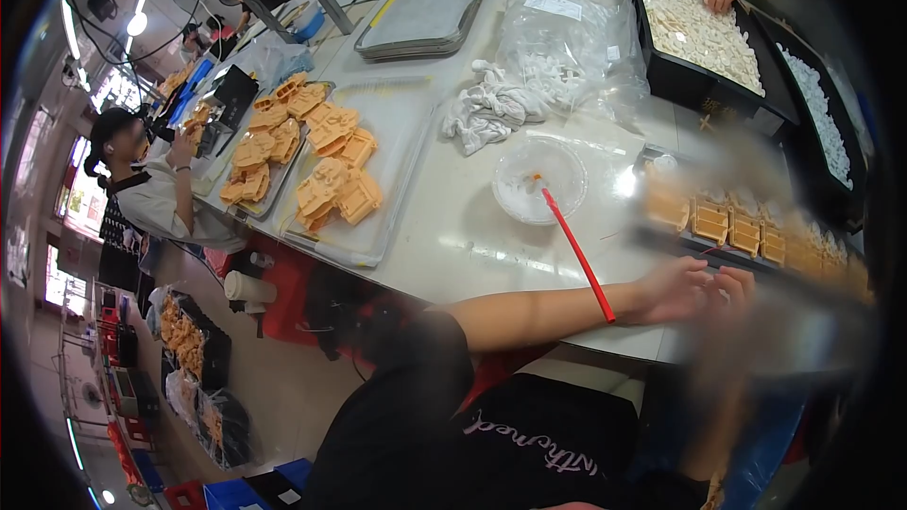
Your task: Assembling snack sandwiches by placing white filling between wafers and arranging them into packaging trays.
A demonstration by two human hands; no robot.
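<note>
A large white table (453, 227) carries everything. Near its right edge sits a dark tray (661, 238) of orange moulded parts (710, 220), the landmark here. Left of that tray stands a clear round dish (539, 179) with a red stick (578, 257) leaning from it. Just below the tray the left hand (682, 291) spreads open; the right hand is blurred and cannot be told. A sweeping forearm could likely knock the stick and tip the dish.
</note>
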